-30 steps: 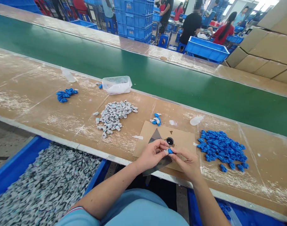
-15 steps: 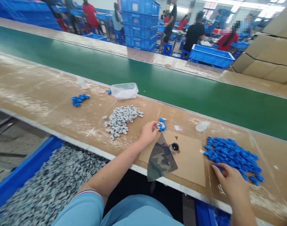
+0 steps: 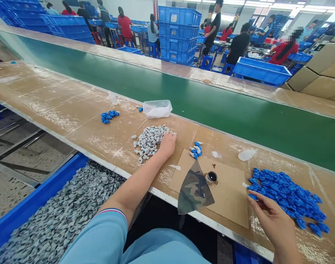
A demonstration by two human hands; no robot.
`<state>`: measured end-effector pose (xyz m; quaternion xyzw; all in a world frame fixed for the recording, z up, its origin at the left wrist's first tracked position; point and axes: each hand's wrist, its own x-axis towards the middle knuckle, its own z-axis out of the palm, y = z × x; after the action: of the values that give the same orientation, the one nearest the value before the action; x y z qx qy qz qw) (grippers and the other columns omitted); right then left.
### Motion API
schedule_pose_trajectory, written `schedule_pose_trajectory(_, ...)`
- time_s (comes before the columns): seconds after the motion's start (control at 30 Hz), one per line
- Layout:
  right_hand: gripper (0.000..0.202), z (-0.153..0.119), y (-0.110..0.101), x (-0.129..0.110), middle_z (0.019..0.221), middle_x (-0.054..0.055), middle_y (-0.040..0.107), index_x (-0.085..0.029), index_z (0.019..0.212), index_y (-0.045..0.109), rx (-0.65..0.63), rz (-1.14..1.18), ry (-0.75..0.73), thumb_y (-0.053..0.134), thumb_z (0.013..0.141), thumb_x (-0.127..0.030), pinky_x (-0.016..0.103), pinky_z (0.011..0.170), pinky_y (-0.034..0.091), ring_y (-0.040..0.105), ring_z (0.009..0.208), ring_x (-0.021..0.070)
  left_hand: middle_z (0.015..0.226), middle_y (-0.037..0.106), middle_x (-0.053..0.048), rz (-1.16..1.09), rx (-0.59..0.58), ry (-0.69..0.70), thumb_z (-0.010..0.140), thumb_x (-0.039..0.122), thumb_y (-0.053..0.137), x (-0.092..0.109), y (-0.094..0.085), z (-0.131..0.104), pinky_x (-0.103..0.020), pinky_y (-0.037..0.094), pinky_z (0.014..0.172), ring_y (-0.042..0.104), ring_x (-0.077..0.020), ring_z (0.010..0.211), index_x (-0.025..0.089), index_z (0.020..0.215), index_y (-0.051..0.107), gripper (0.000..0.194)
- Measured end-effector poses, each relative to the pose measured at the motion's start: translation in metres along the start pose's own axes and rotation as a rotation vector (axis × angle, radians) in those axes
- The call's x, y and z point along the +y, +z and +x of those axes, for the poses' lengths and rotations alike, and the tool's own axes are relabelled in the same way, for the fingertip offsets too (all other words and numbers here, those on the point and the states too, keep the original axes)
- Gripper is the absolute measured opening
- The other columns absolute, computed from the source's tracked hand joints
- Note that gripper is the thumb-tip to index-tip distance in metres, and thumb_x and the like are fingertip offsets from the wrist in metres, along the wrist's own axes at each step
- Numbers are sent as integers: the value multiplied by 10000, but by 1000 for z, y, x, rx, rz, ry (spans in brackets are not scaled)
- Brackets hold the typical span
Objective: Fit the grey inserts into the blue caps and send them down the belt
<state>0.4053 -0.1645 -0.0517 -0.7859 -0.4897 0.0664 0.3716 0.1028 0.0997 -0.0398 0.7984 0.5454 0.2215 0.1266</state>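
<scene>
My left hand (image 3: 168,143) is at the right edge of a pile of small grey pieces (image 3: 149,141), its fingertips closed and partly hidden. My right hand (image 3: 270,216) pinches a small blue piece (image 3: 252,197) beside the left edge of a large pile of blue pieces (image 3: 287,194). Between the hands, a small cluster of blue and white pieces (image 3: 195,150) touches the top of a cardboard sheet (image 3: 230,194). A small round pot of dark liquid (image 3: 212,177) stands on the sheet, next to a camouflage cloth (image 3: 195,190) that hangs over the table edge.
A clear plastic tray (image 3: 157,109) stands near the green conveyor belt (image 3: 211,106). Further left lies a small blue pile (image 3: 109,116). Below the table, a blue bin (image 3: 50,187) holds many grey pieces. Stacked blue crates (image 3: 179,35) and several people are beyond the belt.
My left hand has moved left from the blue and white cluster to the grey pile. My right hand stays beside the large blue pile with a blue piece. The camera view has shifted.
</scene>
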Motion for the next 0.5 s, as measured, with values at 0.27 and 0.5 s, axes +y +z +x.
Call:
schedule_pose_trajectory(0.27,284,0,35,-56,840,64,714,-221,932,679,-74,436,-16,672,750,-439,318,665,568,677,723,180,910,630,-105,-209,42,65,806,74,463,15,-3,-32,-363,472,828,580,-226,903,161,826,600,163)
schedule_pose_trajectory(0.5,207,10,52,-79,894,65,752,-242,923,734,-115,243,-224,605,821,-368,375,779,555,691,834,214,752,662,-27,-1011,-255,-164,784,280,585,53,11,-104,-280,512,696,612,-152,715,171,892,671,176)
